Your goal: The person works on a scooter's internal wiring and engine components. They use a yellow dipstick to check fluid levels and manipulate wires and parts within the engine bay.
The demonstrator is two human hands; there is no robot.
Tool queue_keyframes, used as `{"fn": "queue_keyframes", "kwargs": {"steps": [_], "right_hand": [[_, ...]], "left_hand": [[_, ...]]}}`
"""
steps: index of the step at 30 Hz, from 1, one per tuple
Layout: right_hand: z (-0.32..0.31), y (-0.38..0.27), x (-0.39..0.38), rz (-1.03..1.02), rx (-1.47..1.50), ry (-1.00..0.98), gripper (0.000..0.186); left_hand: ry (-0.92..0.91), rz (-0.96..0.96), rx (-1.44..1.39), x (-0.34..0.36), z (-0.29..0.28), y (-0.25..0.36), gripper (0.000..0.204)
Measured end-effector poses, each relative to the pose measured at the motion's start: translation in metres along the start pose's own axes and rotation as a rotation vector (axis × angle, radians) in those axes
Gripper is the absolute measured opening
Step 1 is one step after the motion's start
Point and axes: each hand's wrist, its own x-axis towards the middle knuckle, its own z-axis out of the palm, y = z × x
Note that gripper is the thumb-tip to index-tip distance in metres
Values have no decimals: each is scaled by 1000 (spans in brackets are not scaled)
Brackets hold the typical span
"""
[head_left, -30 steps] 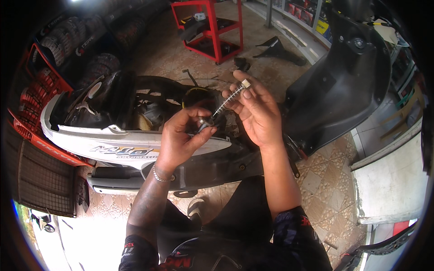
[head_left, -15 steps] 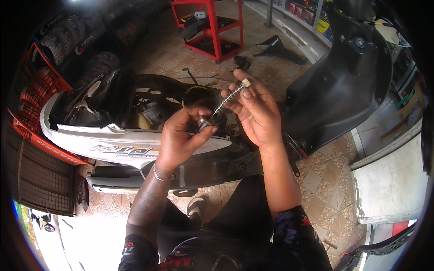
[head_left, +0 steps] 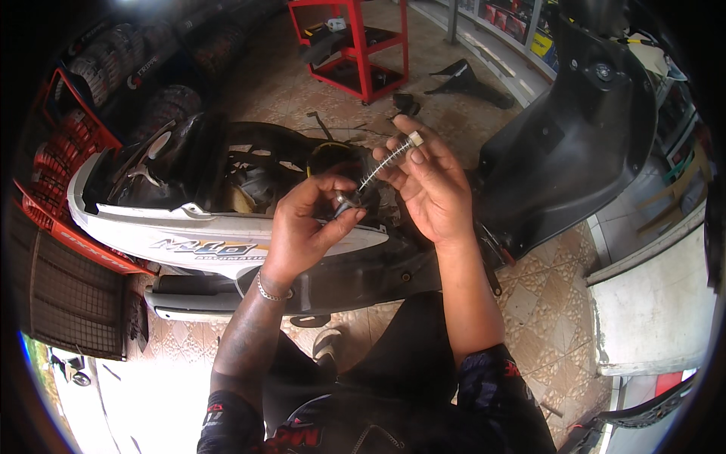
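In front of me, my left hand (head_left: 304,223) is closed, thumb and fingers pinching a small dark metal part (head_left: 347,202) with a roundish body. From that part a thin coil spring (head_left: 383,164) rises to the upper right. At its upper end is a small pale block (head_left: 416,139), held between the thumb and fingers of my right hand (head_left: 437,200). The spring looks nearly straight. Behind and below both hands lies a partly stripped scooter (head_left: 219,238) with a white side panel; its inner parts are exposed, some hidden by my hands.
A large black plastic scooter panel (head_left: 560,144) stands at the right. Beyond the scooter is a red tool cart (head_left: 361,68), with a loose black panel (head_left: 469,85) on the tiled floor (head_left: 529,303). Racks of tyres (head_left: 113,64) line the left; a pale box (head_left: 654,303) sits at right.
The spring was bowed and is now straighter. My right hand has moved the pale block slightly right; my left hand keeps its grip on the metal part.
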Motion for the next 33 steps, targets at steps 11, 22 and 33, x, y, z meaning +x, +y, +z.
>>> {"fn": "queue_keyframes", "kwargs": {"steps": [11, 22, 33], "right_hand": [[2, -1, -1, -2, -27, 8, 45], [5, -2, -3, 26, -99, 40, 44], [11, 2, -4, -1, -122, 67, 39]], "left_hand": [[-3, 7, 14, -1, -1, 1, 37], [8, 24, 0, 1, 1, -2, 41], [-6, -8, -69, 1, 4, 0, 45]]}}
